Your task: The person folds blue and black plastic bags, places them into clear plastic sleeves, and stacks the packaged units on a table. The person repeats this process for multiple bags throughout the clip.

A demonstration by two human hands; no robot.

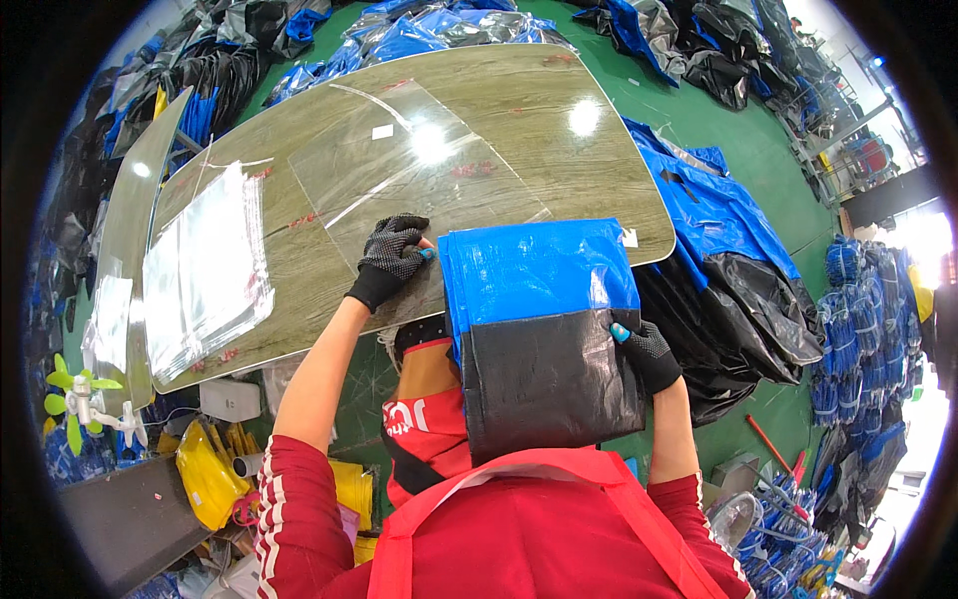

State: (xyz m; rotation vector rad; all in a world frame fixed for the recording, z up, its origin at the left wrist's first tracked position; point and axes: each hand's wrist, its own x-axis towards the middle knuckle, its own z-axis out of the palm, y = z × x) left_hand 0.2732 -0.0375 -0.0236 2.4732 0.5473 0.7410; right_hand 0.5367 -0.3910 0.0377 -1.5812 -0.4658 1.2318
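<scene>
Here, folded tarp point(539, 319) between left hand point(392, 256), right hand point(646, 349)

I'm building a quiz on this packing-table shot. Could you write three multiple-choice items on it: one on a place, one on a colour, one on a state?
1. Where does the stack of clear plastic bags lie?
A. on the left part of the table
B. on the green floor
C. on top of the folded item

2. What colours is the folded item?
A. red and white
B. blue above, black below
C. all green

3. How does the right hand stand to the folded item?
A. far from it
B. lying flat under it
C. gripping its right edge

Key: 1 A, the bags rest on the wooden table to the person's left. 2 B, a blue upper part meets a black lower part. 3 C, the gloved fingers curl over the edge, while the left hand presses at its upper left corner.
</scene>
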